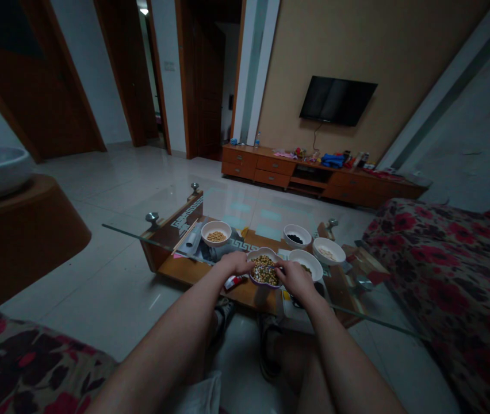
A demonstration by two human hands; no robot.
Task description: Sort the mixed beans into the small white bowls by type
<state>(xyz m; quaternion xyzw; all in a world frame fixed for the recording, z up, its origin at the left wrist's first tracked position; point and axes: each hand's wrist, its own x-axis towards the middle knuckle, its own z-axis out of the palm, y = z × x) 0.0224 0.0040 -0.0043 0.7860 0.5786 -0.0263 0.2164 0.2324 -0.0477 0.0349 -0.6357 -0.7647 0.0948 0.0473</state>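
Observation:
A scalloped bowl (265, 284) of mixed yellow, green and white beans or grains rests on the glass table, its rim light and its outside purplish. My left hand (237, 263) grips the bowl's left rim, fingers closed. Over the right side of the same bowl, my right hand (291, 276) has its fingertips pinched together at the beans; anything between them is too small to make out. Just beyond my right hand stands a white bowl (299, 257) with some green beans, partly hidden by that hand.
White bowls hold yellowish beans (216, 236), black beans (295, 238) and pale pieces (328, 253). Chopsticks (184, 237) lie at the left. The glass tabletop (128, 231) has thin edges and metal supports. A flowered sofa (447, 270) is at the right; a TV cabinet (271, 171) stands beyond.

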